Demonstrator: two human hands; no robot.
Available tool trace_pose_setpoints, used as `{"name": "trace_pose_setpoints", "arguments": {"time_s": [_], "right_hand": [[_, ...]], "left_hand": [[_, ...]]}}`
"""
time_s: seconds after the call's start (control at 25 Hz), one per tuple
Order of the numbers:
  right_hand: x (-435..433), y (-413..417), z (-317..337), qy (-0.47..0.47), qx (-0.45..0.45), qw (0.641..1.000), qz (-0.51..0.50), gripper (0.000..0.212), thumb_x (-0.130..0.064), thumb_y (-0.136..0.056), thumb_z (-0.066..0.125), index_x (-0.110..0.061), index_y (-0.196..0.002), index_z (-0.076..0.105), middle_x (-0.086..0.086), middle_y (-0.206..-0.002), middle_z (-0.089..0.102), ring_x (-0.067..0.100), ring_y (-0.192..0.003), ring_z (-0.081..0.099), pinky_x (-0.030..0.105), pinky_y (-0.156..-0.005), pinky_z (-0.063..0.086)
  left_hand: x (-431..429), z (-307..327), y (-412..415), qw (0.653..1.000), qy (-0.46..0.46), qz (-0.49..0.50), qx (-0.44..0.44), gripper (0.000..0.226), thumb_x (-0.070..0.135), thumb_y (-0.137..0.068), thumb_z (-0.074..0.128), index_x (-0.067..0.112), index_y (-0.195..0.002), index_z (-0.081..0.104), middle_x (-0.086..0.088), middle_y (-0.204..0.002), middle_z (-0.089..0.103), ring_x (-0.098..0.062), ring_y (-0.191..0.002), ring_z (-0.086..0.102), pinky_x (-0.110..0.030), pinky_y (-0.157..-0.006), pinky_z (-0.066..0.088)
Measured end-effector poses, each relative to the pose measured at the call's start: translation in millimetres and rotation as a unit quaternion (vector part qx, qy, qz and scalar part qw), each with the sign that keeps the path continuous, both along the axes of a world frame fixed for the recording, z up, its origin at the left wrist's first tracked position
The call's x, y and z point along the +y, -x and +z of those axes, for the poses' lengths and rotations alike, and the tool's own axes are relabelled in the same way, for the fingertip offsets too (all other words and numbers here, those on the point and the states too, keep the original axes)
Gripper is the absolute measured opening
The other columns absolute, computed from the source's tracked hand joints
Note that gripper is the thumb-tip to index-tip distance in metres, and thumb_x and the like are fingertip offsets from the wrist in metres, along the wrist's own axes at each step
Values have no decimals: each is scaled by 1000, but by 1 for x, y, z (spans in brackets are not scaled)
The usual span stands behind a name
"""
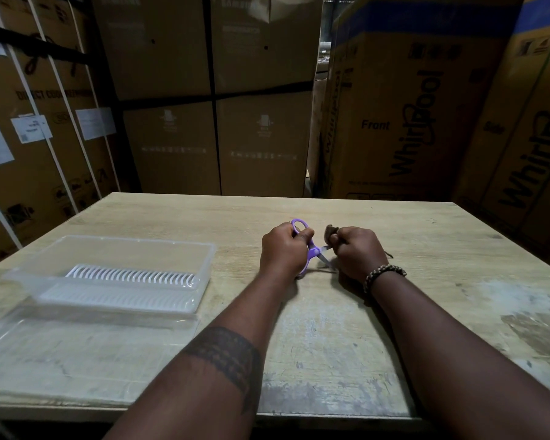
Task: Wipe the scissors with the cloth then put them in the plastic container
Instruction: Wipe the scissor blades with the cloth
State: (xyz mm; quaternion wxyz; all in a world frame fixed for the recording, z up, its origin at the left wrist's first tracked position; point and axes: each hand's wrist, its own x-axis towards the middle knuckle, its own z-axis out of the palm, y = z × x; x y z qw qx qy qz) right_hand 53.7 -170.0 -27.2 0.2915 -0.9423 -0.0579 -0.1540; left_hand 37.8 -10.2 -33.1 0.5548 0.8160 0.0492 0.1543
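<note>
Warehouse: stacked appliance cartons (Whirlpool-branded) behind table.

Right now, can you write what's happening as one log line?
step: wiping | left hand: grips scissors handles | right hand: holds cloth on blade | plastic container: no scissors inside

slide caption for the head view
Left hand grips open purple scissors, right hand holds a dark cloth on one blade; clear plastic container sits to the left.

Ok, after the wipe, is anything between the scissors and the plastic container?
Nothing visible. The left hand holds the scissors. The plastic container sits open to its left, with only bare table between them. Its clear lid lies off, on the near side. Only a white slotted insert is inside.
</note>
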Motion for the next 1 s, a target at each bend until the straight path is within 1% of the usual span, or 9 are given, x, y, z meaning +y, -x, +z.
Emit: {"name": "trace_pose_setpoints", "arguments": {"time_s": [0.12, 0.24, 0.4, 0.52, 0.64, 0.72, 0.84, 0.92, 1.0], "right_hand": [[5, 0, 0, -5, -1, 1000, -22, 26, -22, -99, 57, -22, -75, 65, 2, -75, 62, 29, -82, 62, 31, -67, 41], [10, -1, 0, 4, -1, 999, -43, 21, -16, -99, 55, -17, -88, 73, 6, -86, 68, 26, -83, 59, 29, -68, 39], [5, 1, 4, -21, -9, 995, -101, 24, -21, -97, 52, -19, -102, 76, 13, -102, 73, 35, -95, 64, 34, -78, 50], [-7, 0, 4, -96, 12, 990, -107, 25, -35, -93, 52, -24, -91, 74, 8, -91, 75, 33, -86, 69, 42, -79, 58], [-8, 1, -2, -158, -42, 986, -26, 23, -30, -93, 55, -24, -87, 76, -2, -84, 77, 23, -81, 73, 46, -76, 60], [-1, 9, -3, -122, -93, 987, 50, 24, -28, -96, 57, -18, -92, 79, 2, -91, 77, 23, -89, 70, 44, -81, 57], [5, 17, 0, -18, -83, 987, 136, 37, -42, -97, 52, -16, -89, 78, 2, -90, 75, 25, -93, 63, 45, -81, 51], [8, 17, 1, 43, -61, 989, 132, 39, -46, -96, 50, -19, -81, 73, -7, -81, 68, 23, -96, 59, 45, -85, 48], [10, 15, 4, 85, -40, 989, 114, 33, -39, -100, 52, -19, -80, 70, -12, -77, 57, 20, -95, 54, 43, -88, 43]], "left_hand": [[0, -1, -1, 1000, -5, 6, 1, 33, 37, -96, 68, 13, -74, 67, 2, -61, 57, -15, -56, 50, -28, -53, 33], [-1, -1, -3, 1000, -5, 11, -3, 34, 37, -97, 68, 9, -78, 69, 2, -61, 56, -13, -56, 49, -28, -53, 33], [0, -1, -2, 1000, 1, 6, -2, 32, 37, -98, 67, 10, -83, 73, 0, -64, 60, -17, -61, 54, -28, -55, 36], [0, -2, -1, 1000, 11, -1, -2, 30, 38, -97, 67, 12, -82, 73, -1, -67, 63, -20, -64, 58, -29, -58, 40], [-1, 0, -1, 1000, 22, 4, 1, 30, 37, -98, 68, 11, -83, 72, 1, -65, 61, -17, -61, 57, -28, -56, 38], [0, 1, -1, 1000, 19, 12, 2, 31, 37, -97, 68, 12, -79, 69, 1, -64, 60, -17, -60, 55, -28, -54, 36], [1, 1, -1, 1000, -4, 17, -5, 37, 38, -97, 68, 14, -69, 60, 0, -62, 58, -17, -58, 50, -29, -53, 34], [1, 0, 0, 1000, -4, 12, -12, 38, 37, -95, 69, 13, -68, 58, 0, -61, 57, -18, -58, 48, -30, -53, 34], [1, 0, 1, 1000, 4, 9, -16, 37, 35, -95, 71, 10, -70, 61, 0, -60, 56, -18, -57, 47, -31, -53, 34]]}}
